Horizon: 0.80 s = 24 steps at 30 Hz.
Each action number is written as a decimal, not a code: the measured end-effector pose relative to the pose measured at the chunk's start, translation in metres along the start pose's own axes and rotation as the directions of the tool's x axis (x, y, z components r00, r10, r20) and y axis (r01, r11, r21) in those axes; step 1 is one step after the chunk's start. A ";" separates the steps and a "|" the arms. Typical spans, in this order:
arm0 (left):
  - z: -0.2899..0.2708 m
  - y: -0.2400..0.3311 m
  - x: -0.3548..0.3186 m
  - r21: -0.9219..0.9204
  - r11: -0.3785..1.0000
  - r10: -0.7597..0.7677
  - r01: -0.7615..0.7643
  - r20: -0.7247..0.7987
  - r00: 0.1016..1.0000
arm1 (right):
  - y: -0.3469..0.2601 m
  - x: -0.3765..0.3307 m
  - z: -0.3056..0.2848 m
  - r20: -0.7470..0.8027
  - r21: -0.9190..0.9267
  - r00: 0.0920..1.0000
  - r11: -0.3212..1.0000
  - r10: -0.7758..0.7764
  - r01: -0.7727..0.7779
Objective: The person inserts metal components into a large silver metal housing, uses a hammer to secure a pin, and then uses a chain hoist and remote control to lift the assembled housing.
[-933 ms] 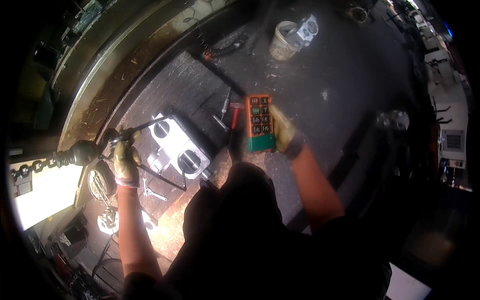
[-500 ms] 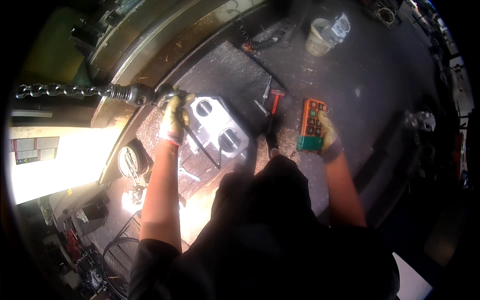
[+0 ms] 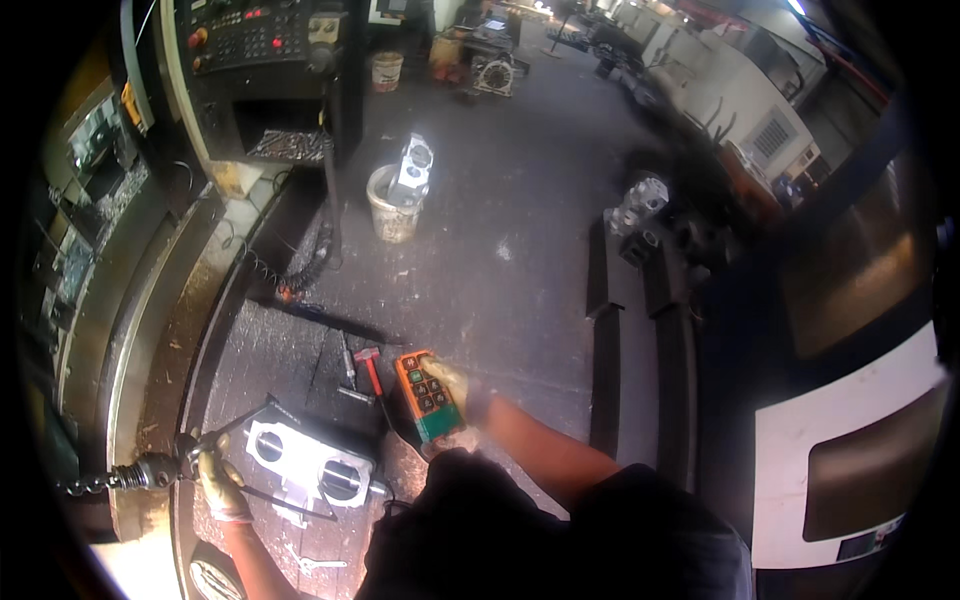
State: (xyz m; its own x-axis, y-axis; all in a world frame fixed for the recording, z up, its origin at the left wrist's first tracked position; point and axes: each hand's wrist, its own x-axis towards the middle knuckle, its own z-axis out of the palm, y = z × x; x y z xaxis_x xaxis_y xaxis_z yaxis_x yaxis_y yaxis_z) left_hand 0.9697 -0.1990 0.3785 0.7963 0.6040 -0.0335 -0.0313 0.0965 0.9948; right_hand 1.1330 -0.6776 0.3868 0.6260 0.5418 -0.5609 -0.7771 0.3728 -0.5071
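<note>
My gloved right hand is closed on an orange and green hoist remote with black buttons. At the lower left, my gloved left hand is wrapped at the hoist hook, which hangs from a chain. Dark slender legs run from the hook to a silver metal casting with two large round bores. The casting lies on the floor just right of my left hand. Beyond it are a red-headed hammer and a long metal tool. A wrench lies nearer me.
Ahead stands a white bucket with a metal part in it. A machine with a control panel runs along the left. Dark rails and more castings are at the right, beside a white machine panel.
My view has swung up and to the right, so more of the workshop shows. Both hands keep their holds on the hook and the remote; the casting still lies on the floor.
</note>
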 end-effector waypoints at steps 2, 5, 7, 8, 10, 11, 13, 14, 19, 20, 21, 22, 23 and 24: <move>0.019 0.013 -0.001 -0.030 0.999 0.010 -0.010 -0.014 1.000 | 0.001 0.000 -0.009 -0.055 -0.058 0.996 0.996 -0.076 0.073; 0.026 0.010 -0.001 -0.018 1.000 0.015 -0.015 -0.009 1.000 | 0.001 -0.003 -0.020 -0.045 -0.121 0.996 0.990 -0.077 0.071; 0.033 0.001 0.000 -0.017 1.000 -0.013 0.012 -0.007 1.000 | 0.011 0.008 -0.053 -0.020 -0.142 0.994 0.984 -0.107 0.103; 0.032 -0.011 0.002 -0.028 0.999 -0.037 0.037 0.010 0.999 | 0.028 0.018 -0.077 -0.085 -0.207 0.966 0.953 -0.243 0.222; 0.012 -0.009 0.011 -0.010 0.999 -0.034 0.034 -0.007 0.999 | 0.039 0.055 -0.099 -0.015 -0.370 0.941 0.876 -0.338 0.309; 0.021 0.012 0.002 0.011 0.986 -0.165 0.165 0.036 0.986 | 0.043 0.056 -0.103 -0.038 -0.379 0.944 0.879 -0.327 0.289; 0.014 -0.004 0.012 -0.006 0.992 -0.123 0.123 -0.007 0.992 | 0.042 0.053 -0.088 -0.029 -0.333 0.976 0.923 -0.214 0.192; 0.019 -0.005 0.015 -0.026 0.994 -0.107 0.107 -0.006 0.994 | 0.034 0.045 -0.084 -0.014 -0.294 0.988 0.945 -0.155 0.144; 0.046 -0.001 0.013 -0.191 0.976 -0.096 0.103 0.043 0.994 | 0.010 0.016 -0.071 -0.064 -0.083 0.995 0.994 -0.080 0.075; 0.049 -0.004 0.016 -0.203 0.973 -0.104 0.112 0.049 0.993 | 0.015 0.018 -0.069 -0.108 -0.094 0.991 0.993 -0.078 0.068; 0.047 -0.004 0.014 -0.193 0.975 -0.101 0.108 0.045 0.994 | 0.020 0.018 -0.069 -0.150 -0.109 0.985 0.991 -0.087 0.071; 0.045 -0.005 0.008 -0.201 0.974 -0.098 0.106 0.048 0.994 | 0.023 0.017 -0.070 -0.191 -0.123 0.976 0.989 -0.102 0.079; 0.043 -0.005 0.005 -0.210 0.972 -0.094 0.104 0.056 0.994 | 0.021 0.017 -0.071 -0.169 -0.132 0.985 0.991 -0.042 0.019; 0.041 -0.009 0.007 -0.200 0.976 -0.071 0.084 0.070 0.995 | 0.017 0.017 -0.071 -0.149 -0.141 0.989 0.989 0.015 -0.037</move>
State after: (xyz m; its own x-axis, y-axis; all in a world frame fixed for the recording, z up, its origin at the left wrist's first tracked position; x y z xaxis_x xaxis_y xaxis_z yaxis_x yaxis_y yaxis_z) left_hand 1.0005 -0.2286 0.3728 0.8366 0.5391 -0.0974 -0.0847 0.3030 0.9492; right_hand 1.1354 -0.7155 0.3217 0.6168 0.4290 -0.6599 -0.7824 0.2425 -0.5736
